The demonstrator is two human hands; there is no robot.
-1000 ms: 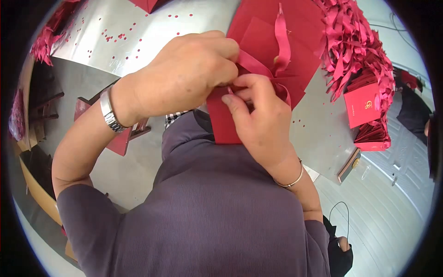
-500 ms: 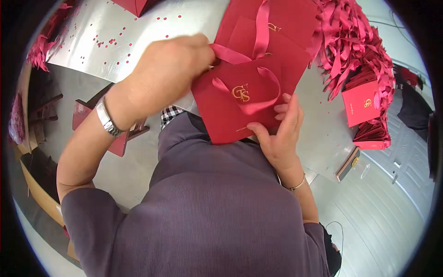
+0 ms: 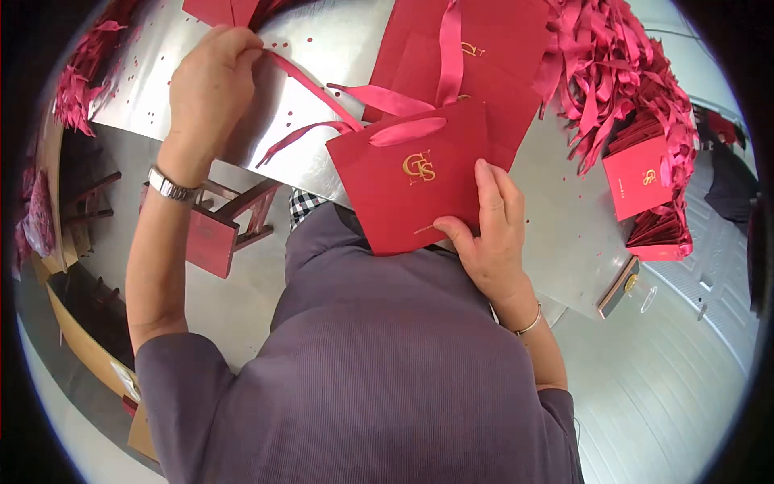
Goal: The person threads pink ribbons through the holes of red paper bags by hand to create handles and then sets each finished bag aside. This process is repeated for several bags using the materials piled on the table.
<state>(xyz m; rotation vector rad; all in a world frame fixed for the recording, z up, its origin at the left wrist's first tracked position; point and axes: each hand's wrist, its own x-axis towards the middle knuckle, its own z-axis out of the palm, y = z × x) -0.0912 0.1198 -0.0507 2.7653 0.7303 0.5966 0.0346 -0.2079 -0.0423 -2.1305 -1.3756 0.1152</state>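
Note:
A small red paper gift bag [image 3: 379, 198] with a gold "GTS" print lies tilted at the table's front edge. My right hand [image 3: 496, 242] grips its lower right side, thumb on the front panel and fingers along the edge. At the upper left, my left hand [image 3: 211, 85] pinches the end of a pink ribbon [image 3: 310, 87], which stretches taut to the bag's top left. A short band of ribbon [image 3: 409, 131] crosses the front below the top edge. Another loose ribbon tail [image 3: 298, 139] trails left from the bag.
More red bags [image 3: 512, 77] lie stacked behind, with ribbon handles. On the right hangs a heap of pink ribbons [image 3: 609, 73] beside finished-looking red bags [image 3: 637, 181]. Red paper dots [image 3: 310, 39] dot the metal tabletop [image 3: 339, 60]. A wooden stool [image 3: 214, 234] stands below left.
My left hand has moved up and left, drawing the ribbon out. The hanging loop on the bag's front has shrunk to a short band. My right hand keeps its hold.

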